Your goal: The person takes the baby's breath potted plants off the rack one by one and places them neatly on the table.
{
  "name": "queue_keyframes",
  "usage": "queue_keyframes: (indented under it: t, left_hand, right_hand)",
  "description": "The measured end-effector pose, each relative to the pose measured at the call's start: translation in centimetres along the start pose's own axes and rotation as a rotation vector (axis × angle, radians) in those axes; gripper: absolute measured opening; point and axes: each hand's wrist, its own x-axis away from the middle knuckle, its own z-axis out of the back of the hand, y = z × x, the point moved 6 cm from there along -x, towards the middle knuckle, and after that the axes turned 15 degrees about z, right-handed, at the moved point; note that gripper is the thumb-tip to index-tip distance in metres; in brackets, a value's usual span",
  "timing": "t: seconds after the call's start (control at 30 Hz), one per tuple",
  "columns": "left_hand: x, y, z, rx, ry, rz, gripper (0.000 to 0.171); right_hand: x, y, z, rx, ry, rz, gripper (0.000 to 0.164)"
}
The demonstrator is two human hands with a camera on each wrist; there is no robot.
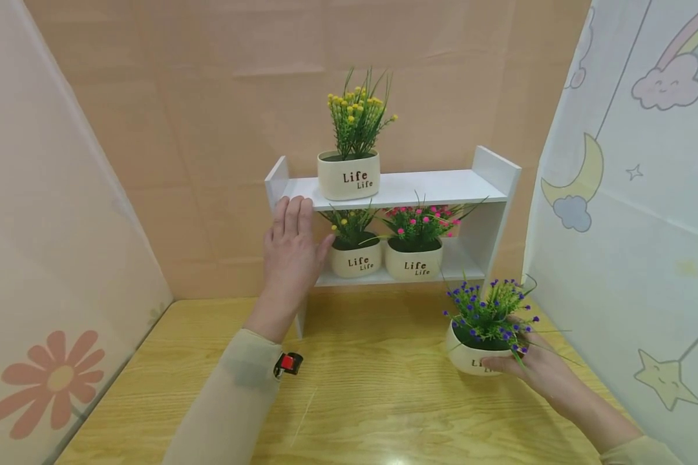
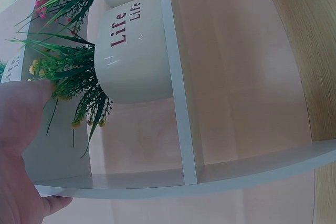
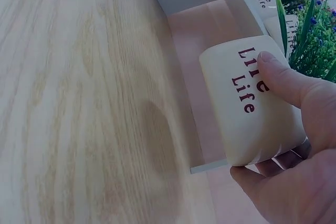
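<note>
My left hand grips the upper left corner of a white two-tier shelf. In the left wrist view its thumb lies inside the side panel and a fingertip pokes past the outside. My right hand holds a cream "Life" flowerpot with blue-purple flowers, thumb across the front and fingers round the far side. This pot is off the table, in front of the shelf's right end. A potted plant with yellow flowers stands on the top board.
On the lower board stand two more cream pots, one with yellow flowers at the left and one with pink flowers beside it. The shelf stands on a wooden table, with a printed curtain close at the right.
</note>
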Motion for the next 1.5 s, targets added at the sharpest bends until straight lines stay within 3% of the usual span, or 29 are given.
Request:
queue_keyframes:
  t: [0.07,0.1,0.57,0.73,1.0,1.33,1.43,1.5]
  left_hand:
    - [0.0,0.0,0.0,0.003,0.0,0.0,0.082]
    - [0.0,0.0,0.0,0.004,-0.002,0.002,0.082]
    - [0.0,-0.1,0.0,0.009,0.001,0.001,0.081]
    - [0.0,-0.1,-0.2,0.011,-0.009,0.005,0.082]
    - [0.1,-0.2,-0.3,0.022,-0.009,0.002,0.082]
    - [0.1,-0.3,-0.3,0.023,-0.015,0.007,0.082]
    - [0.1,-0.3,-0.3,0.023,-0.016,0.007,0.082]
    - [0.1,-0.3,-0.3,0.023,-0.013,0.006,0.082]
  right_hand:
    - [0.3,0.1,-0.1,-0.013,0.009,-0.006,0.039]
    - [0.6,-0.2,-0.1,0.083,0.052,0.097,0.042]
    - [2.4,0.4,-0.7,0.141,0.056,0.147,0.05]
    - [3.2,0.7,-0.9,0.145,0.063,0.142,0.051]
    - [4.3,1.0,-1.0,0.116,0.038,0.053,0.044]
    - [5.1,1.5,-1.6,0.138,0.043,0.094,0.045]
    - [5.2,1.6,-1.6,0.095,0.027,0.033,0.041]
    - [5.3,2.2,-1.8,-0.068,-0.022,-0.17,0.032]
